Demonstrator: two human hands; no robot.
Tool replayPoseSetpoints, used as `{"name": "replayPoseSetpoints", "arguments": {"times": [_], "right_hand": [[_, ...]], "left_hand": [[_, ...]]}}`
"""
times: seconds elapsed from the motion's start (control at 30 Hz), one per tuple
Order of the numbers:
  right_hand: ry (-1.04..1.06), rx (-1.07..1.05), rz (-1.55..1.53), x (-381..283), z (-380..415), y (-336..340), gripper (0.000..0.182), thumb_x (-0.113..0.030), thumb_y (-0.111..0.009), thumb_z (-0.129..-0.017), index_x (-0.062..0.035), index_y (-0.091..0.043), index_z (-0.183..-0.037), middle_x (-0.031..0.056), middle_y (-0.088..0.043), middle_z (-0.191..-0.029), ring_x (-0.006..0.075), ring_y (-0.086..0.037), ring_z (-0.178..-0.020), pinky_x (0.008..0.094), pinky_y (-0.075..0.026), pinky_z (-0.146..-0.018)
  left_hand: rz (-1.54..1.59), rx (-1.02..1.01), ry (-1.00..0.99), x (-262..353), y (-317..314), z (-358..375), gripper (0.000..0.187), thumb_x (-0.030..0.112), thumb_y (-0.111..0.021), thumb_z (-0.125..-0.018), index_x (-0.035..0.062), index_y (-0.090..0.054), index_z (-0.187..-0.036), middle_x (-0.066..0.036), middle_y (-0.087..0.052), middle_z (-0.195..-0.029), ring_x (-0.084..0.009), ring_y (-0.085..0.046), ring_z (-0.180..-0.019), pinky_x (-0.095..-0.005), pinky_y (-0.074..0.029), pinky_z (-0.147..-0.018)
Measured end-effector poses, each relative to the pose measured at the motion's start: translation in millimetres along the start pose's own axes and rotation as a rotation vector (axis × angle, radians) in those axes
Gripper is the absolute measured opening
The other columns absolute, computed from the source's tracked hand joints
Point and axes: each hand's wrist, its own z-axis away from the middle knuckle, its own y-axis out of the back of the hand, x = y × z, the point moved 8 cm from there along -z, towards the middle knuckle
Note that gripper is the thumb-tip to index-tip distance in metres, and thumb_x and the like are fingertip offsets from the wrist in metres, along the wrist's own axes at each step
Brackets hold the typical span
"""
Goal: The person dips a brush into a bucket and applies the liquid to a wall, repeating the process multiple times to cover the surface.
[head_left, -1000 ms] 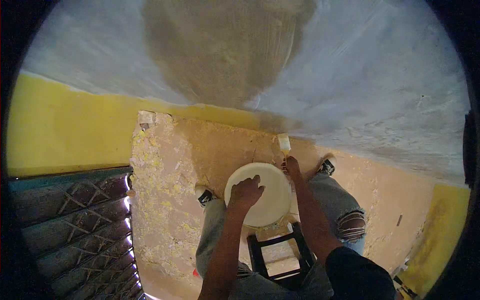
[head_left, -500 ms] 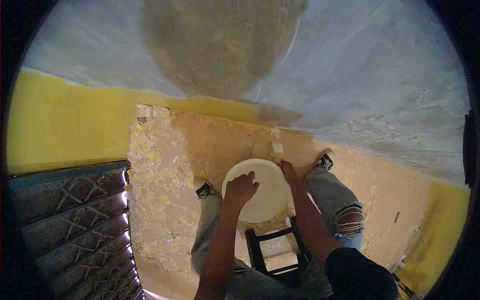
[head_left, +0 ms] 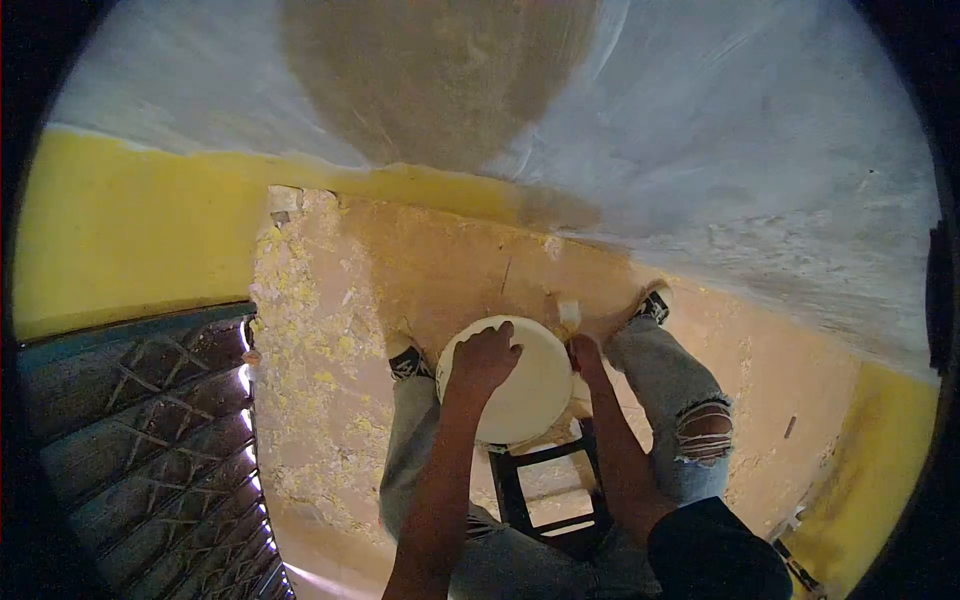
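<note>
Left grip clasps the near rim of the bucket on the stool, while the right grip holds a brush upright at the rim's right edge.

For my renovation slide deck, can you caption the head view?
Left hand steadies a white bucket on a stool while right hand holds a brush.

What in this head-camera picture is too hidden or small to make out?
- Inside of the white bucket: the left hand lies across it; contents unreadable.
- Paintbrush: handle hidden in the right hand; bristles too small.
- Stool: seat under the bucket, legs partly behind arms.
- Person's body: cut off by the bottom edge.
</note>
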Motion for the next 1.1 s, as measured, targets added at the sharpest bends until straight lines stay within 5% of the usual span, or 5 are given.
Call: {"name": "replayPoseSetpoints", "arguments": {"times": [0.07,0.13,0.4,0.8,1.1], "right_hand": [[0.676,0.165,0.398,-41,-25,5,0.031,-0.038,-0.053,-0.093,-0.0084,-0.059,-0.087,0.0022,-0.056,-0.07,0.0145,-0.051,-0.051,0.0322,-0.037,-0.043],[0.155,0.318,-0.198,-92,-23,-1,0.031,-0.039,-0.059,-0.091,-0.0082,-0.059,-0.088,0.0029,-0.057,-0.07,0.0145,-0.049,-0.046,0.0297,-0.035,-0.038],[-0.234,0.014,-0.801,-117,-136,-67,0.029,-0.036,-0.063,-0.088,-0.0088,-0.058,-0.08,0.0019,-0.052,-0.058,0.0147,-0.041,-0.038,0.0289,-0.033,-0.034],[0.231,0.555,-0.43,-203,-52,-47,0.032,-0.032,-0.051,-0.095,-0.0057,-0.059,-0.079,0.0002,-0.05,-0.055,0.0101,-0.045,-0.04,0.0257,-0.036,-0.036],[0.677,0.357,-0.46,-214,11,-26,0.033,-0.039,-0.05,-0.098,-0.0077,-0.058,-0.094,-0.0024,-0.048,-0.063,0.006,-0.04,-0.047,0.0234,-0.032,-0.041]], "left_hand": [[-0.014,0.05,-0.048,-1,-5,-2,0.037,0.037,-0.054,-0.091,0.0082,-0.054,-0.114,-0.016,-0.066,-0.1,-0.033,-0.064,-0.096,-0.0475,-0.051,-0.081],[-0.028,0.104,-0.098,2,-5,-3,0.038,0.037,-0.055,-0.089,0.0067,-0.054,-0.112,-0.016,-0.066,-0.095,-0.0333,-0.066,-0.089,-0.048,-0.053,-0.076],[-0.032,0.01,-0.008,11,5,-2,0.036,0.037,-0.053,-0.092,0.0093,-0.052,-0.115,-0.015,-0.065,-0.105,-0.0317,-0.063,-0.099,-0.0487,-0.05,-0.081],[-0.011,0.051,-0.033,12,5,1,0.037,0.037,-0.054,-0.092,0.0087,-0.053,-0.115,-0.015,-0.065,-0.104,-0.0317,-0.063,-0.099,-0.0503,-0.05,-0.08],[-0.028,-0.013,0.003,17,3,-1,0.037,0.037,-0.052,-0.092,0.009,-0.055,-0.116,-0.015,-0.065,-0.109,-0.0327,-0.062,-0.102,-0.0532,-0.049,-0.083]]}}
